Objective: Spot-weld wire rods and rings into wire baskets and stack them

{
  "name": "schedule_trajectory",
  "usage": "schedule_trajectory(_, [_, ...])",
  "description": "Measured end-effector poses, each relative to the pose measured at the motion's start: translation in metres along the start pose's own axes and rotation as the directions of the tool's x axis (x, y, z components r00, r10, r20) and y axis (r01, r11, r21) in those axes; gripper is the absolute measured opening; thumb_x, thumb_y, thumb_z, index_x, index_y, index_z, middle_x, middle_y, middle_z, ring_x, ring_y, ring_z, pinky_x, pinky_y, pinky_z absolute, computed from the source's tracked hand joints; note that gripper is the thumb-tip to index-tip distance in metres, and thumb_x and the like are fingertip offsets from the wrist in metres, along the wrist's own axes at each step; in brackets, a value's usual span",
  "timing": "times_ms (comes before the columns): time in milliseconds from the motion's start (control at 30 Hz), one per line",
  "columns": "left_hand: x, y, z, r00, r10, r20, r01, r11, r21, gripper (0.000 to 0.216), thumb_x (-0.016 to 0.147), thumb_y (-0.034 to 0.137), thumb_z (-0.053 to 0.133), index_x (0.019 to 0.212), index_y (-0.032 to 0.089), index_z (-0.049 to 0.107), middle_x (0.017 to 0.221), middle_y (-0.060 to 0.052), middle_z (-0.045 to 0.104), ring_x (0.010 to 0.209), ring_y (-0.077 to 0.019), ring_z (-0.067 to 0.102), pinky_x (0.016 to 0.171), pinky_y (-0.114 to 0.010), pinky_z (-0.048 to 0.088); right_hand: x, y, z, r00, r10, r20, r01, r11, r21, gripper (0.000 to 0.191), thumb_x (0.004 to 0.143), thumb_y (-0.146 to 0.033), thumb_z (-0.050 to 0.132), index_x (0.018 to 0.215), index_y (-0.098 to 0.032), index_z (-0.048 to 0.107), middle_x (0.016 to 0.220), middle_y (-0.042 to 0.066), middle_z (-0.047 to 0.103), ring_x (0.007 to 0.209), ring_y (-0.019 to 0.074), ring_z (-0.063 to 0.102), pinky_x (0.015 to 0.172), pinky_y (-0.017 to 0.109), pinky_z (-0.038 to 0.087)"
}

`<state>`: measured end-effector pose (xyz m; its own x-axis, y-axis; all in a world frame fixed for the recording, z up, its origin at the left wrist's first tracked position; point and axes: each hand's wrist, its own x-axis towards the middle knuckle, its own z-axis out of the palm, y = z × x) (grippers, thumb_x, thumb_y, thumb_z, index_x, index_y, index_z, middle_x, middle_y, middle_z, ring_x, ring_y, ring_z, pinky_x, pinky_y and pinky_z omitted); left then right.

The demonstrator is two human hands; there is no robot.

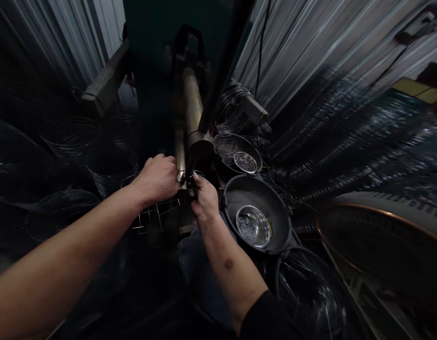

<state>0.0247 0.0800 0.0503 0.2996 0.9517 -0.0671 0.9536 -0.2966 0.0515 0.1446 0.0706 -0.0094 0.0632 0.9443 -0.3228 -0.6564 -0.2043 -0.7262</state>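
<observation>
My left hand is closed in a fist on the rim of a round wire grille that lies under the tip of a brass-coloured machine arm. Close beside it, my right hand is curled and pinches something small at the same spot under the arm's tip; what it holds is too small to name. The two hands nearly touch. The scene is dark and the grille's far part is hidden by my hands.
Two dark pans stand to the right, each with a steel bowl of small metal pieces, the near bowl and the far bowl. Stacks of wire grilles fill the right and left sides. A large ring-shaped guard lies at right.
</observation>
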Motion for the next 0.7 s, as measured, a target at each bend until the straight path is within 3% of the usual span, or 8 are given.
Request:
schedule_trajectory(233, [0.000, 0.002, -0.003, 1.000, 0.011, -0.027, -0.010, 1.000, 0.017, 0.024, 0.078, 0.030, 0.054, 0.086, 0.013, 0.069, 0.092, -0.009, 0.054, 0.097, -0.0273, 0.051, 0.080, -0.037, 0.041, 0.001, -0.002, 0.001, 0.995, 0.085, -0.050, -0.087, 0.995, -0.049, 0.016, 0.076, -0.019, 0.062, 0.063, -0.014, 0.054, 0.047, -0.007, 0.052, 0.034, 0.0014, 0.035, 0.034, 0.014, 0.027])
schedule_trajectory(367, [-0.014, 0.003, 0.002, 0.999, 0.020, -0.028, -0.020, 1.000, -0.005, 0.026, 0.079, 0.032, 0.054, 0.088, 0.013, 0.070, 0.094, -0.009, 0.056, 0.095, -0.0261, 0.052, 0.079, -0.037, 0.042, -0.008, -0.002, -0.011, 0.996, 0.088, -0.007, -0.088, 0.994, -0.057, 0.016, 0.075, -0.024, 0.063, 0.064, -0.014, 0.056, 0.051, -0.005, 0.054, 0.040, 0.0032, 0.043, 0.035, 0.013, 0.029])
schedule_trajectory(467, [-0.044, 0.008, 0.018, 0.997, 0.071, -0.031, -0.073, 0.995, -0.061, 0.026, 0.079, 0.033, 0.054, 0.089, 0.014, 0.069, 0.094, -0.010, 0.058, 0.093, -0.0254, 0.052, 0.079, -0.037, 0.043, -0.033, 0.006, -0.040, 0.999, 0.046, -0.015, -0.047, 0.993, -0.107, 0.018, 0.069, -0.029, 0.067, 0.065, -0.014, 0.057, 0.055, -0.004, 0.056, 0.045, 0.0052, 0.048, 0.035, 0.015, 0.030])
schedule_trajectory(567, [-0.086, 0.013, 0.030, 0.989, 0.146, -0.011, -0.147, 0.984, -0.099, 0.024, 0.080, 0.030, 0.054, 0.093, 0.014, 0.068, 0.095, -0.010, 0.058, 0.090, -0.0250, 0.051, 0.078, -0.039, 0.043, -0.066, 0.018, -0.080, 1.000, 0.025, -0.009, -0.026, 0.963, -0.269, 0.023, 0.061, -0.032, 0.073, 0.066, -0.014, 0.060, 0.054, -0.003, 0.055, 0.043, 0.0061, 0.046, 0.036, 0.017, 0.029])
schedule_trajectory(633, [-0.116, 0.011, 0.028, 0.987, 0.157, -0.035, -0.160, 0.977, -0.137, 0.025, 0.079, 0.028, 0.056, 0.097, 0.014, 0.067, 0.094, -0.010, 0.057, 0.090, -0.0242, 0.050, 0.078, -0.038, 0.044, -0.086, 0.023, -0.106, 1.000, 0.020, -0.023, -0.027, 0.925, -0.379, 0.027, 0.059, -0.036, 0.075, 0.068, -0.014, 0.063, 0.054, -0.003, 0.055, 0.042, 0.0059, 0.043, 0.036, 0.018, 0.029])
schedule_trajectory(700, [-0.147, 0.000, 0.015, 0.988, 0.090, -0.129, -0.114, 0.975, -0.191, 0.030, 0.079, 0.032, 0.058, 0.103, 0.015, 0.065, 0.094, -0.009, 0.057, 0.090, -0.0229, 0.049, 0.079, -0.037, 0.044, -0.101, 0.025, -0.126, 0.999, 0.021, -0.031, -0.033, 0.884, -0.466, 0.030, 0.056, -0.037, 0.077, 0.071, -0.014, 0.065, 0.053, -0.003, 0.054, 0.042, 0.0057, 0.041, 0.037, 0.018, 0.028])
